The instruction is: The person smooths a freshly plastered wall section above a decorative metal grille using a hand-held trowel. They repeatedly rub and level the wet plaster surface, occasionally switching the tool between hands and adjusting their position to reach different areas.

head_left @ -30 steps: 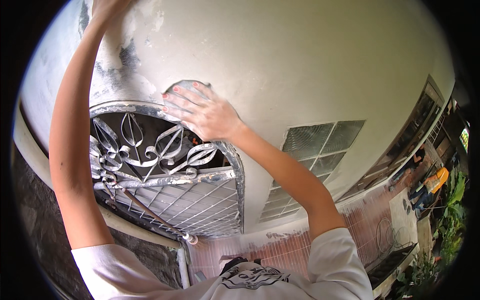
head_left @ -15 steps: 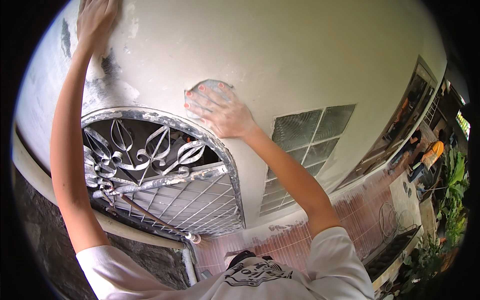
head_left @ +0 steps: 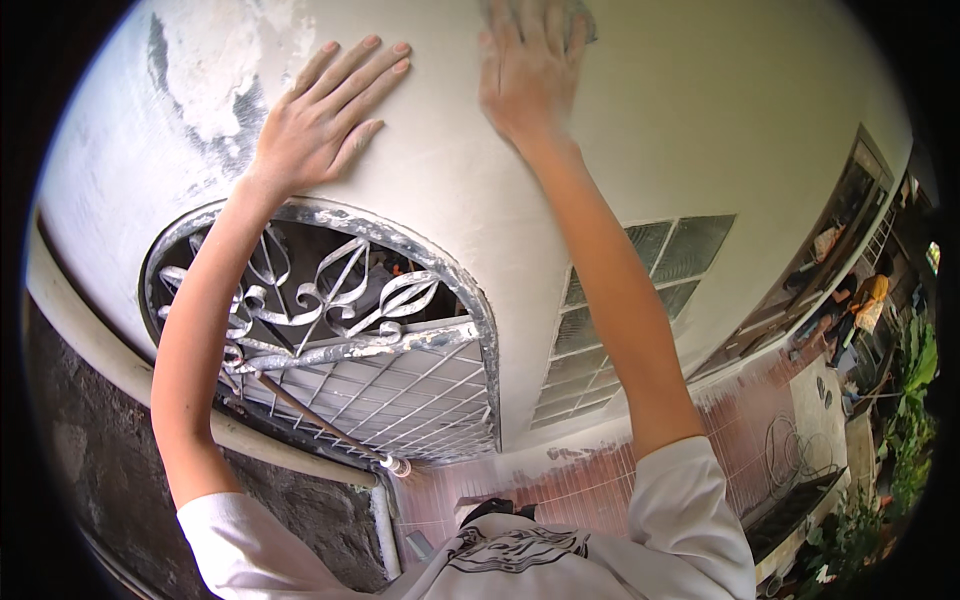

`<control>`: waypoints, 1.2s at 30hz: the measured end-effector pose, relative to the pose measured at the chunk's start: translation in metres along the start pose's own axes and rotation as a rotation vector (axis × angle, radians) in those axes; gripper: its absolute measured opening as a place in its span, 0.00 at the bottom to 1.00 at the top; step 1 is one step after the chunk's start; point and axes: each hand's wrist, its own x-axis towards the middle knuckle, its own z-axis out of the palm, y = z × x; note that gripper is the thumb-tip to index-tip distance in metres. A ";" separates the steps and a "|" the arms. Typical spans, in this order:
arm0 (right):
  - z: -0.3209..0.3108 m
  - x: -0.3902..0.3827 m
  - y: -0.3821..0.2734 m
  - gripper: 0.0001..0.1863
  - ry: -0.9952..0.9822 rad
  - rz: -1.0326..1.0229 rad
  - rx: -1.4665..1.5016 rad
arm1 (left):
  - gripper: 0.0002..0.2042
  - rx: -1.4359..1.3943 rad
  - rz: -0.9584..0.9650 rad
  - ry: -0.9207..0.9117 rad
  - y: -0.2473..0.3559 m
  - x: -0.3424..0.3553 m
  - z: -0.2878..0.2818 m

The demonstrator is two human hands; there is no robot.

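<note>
My left hand [head_left: 325, 120] lies flat with fingers apart on the off-white wall [head_left: 700, 100], beside a rough white and grey patch [head_left: 200, 70], above an arched window with a peeling scrolled metal grille [head_left: 420, 290]. My right hand [head_left: 530, 75], blurred at the top of the view, presses on a thin grey pad [head_left: 589, 32], like a sanding sheet, against the wall; most of it is hidden under my fingers.
A glass-paned window [head_left: 675, 260] is right of the arch. Farther right are a long dark-framed window [head_left: 840, 220], a person in orange [head_left: 868, 305] with another beside, and plants [head_left: 910, 420]. Below are red tiles [head_left: 740, 430], coiled hose, a pale pipe and dark ground.
My left hand has moved right and down from the top-left edge onto the wall above the arch. My right hand has moved up and to the right with the grey pad.
</note>
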 end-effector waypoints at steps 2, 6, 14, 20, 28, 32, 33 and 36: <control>-0.004 -0.032 -0.018 0.30 -0.172 -0.152 0.094 | 0.28 0.030 -0.139 0.148 -0.012 0.001 -0.003; -0.010 -0.084 -0.037 0.31 -0.348 -0.669 0.223 | 0.28 -0.057 -0.553 0.239 -0.020 0.008 -0.014; 0.007 0.014 -0.047 0.31 -0.043 0.025 0.028 | 0.27 -0.029 -0.776 0.479 -0.043 0.033 -0.011; 0.018 -0.025 -0.096 0.33 -0.210 -0.458 0.066 | 0.26 0.033 -0.615 0.437 -0.078 0.032 -0.018; -0.015 -0.117 -0.025 0.31 -0.294 -0.358 0.094 | 0.26 0.024 -0.624 0.500 -0.097 0.031 -0.020; -0.008 -0.096 -0.005 0.30 -0.026 0.226 0.068 | 0.26 0.035 -0.671 0.494 -0.094 0.030 -0.019; -0.006 -0.097 -0.008 0.30 -0.059 0.088 0.133 | 0.26 0.003 -0.660 0.510 -0.094 0.030 -0.019; -0.009 -0.120 -0.028 0.30 -0.279 -0.295 0.208 | 0.26 -0.037 -0.636 0.548 -0.095 0.030 -0.018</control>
